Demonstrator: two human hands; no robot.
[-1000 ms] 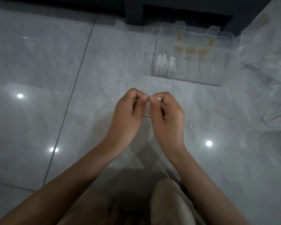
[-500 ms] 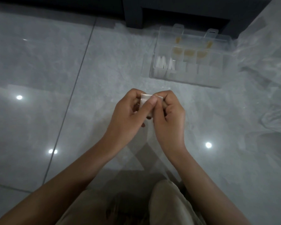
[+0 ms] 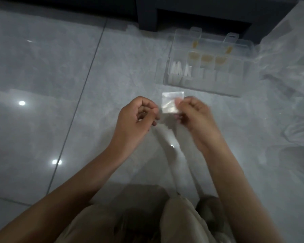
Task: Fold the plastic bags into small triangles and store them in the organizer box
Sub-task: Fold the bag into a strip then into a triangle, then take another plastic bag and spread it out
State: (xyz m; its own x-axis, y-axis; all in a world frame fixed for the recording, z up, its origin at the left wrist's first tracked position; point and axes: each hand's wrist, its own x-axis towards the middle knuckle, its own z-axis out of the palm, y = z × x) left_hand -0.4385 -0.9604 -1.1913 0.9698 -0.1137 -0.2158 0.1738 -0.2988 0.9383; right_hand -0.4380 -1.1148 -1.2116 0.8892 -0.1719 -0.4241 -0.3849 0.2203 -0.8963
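Head view: folded bag (image 3: 171,102) in right hand (image 3: 195,118)

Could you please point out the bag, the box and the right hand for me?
bag (image 3: 171,102), head view, middle of the folded part.
box (image 3: 209,85), head view, near wall.
right hand (image 3: 197,120), head view, back of the hand.

A dark cabinet (image 3: 147,14) stands on a shiny grey floor (image 3: 42,67). A thin dark line (image 3: 88,81) runs across the floor, away from the cabinet's left side. Two bright light spots (image 3: 21,103) shine far from the cabinet. Beige trousers (image 3: 179,221) are farthest from it.
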